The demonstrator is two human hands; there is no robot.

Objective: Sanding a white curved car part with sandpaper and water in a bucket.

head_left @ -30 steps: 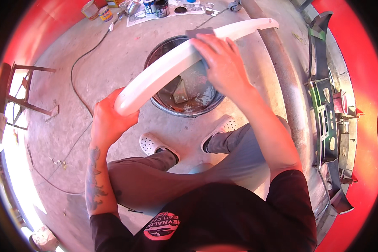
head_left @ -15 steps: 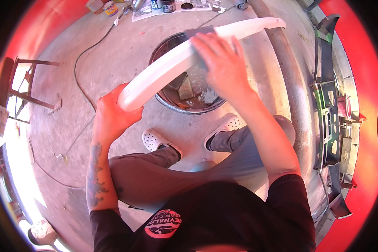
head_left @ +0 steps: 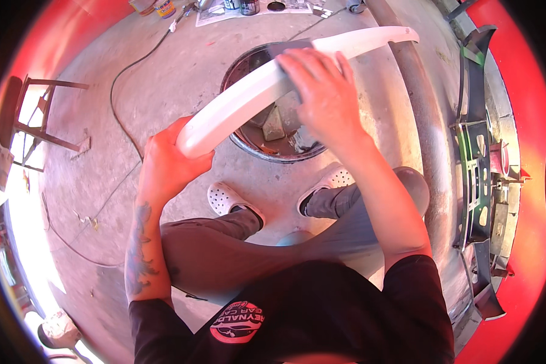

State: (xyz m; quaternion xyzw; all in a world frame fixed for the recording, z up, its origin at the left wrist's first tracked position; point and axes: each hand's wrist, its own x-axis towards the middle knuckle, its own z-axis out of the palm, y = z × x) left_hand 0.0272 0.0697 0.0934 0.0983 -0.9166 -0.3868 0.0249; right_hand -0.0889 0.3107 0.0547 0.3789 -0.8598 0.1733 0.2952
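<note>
Head view. A long white curved plastic trim panel (head_left: 267,91) is held across the middle of the frame, its near-left end low and its far-right end reaching toward a grey metal pipe (head_left: 428,139). The left hand (head_left: 167,167) cups the near-left end from below, fingers (head_left: 194,162) wrapped and clamped on the rounded tip. The right hand (head_left: 321,97) lies flat on the panel's mid-span, fingers spread and pressing down on a dark grey sheet, probably abrasive paper (head_left: 291,47), showing at its far edge.

Below the panel sits a round dark metal basin (head_left: 267,142) on the concrete floor (head_left: 164,73).

Judgement: the panel looks light, thin and somewhat flexible along its length, smooth and likely slippery if wet. Best held at the end, with support under the span being pressed.
</note>
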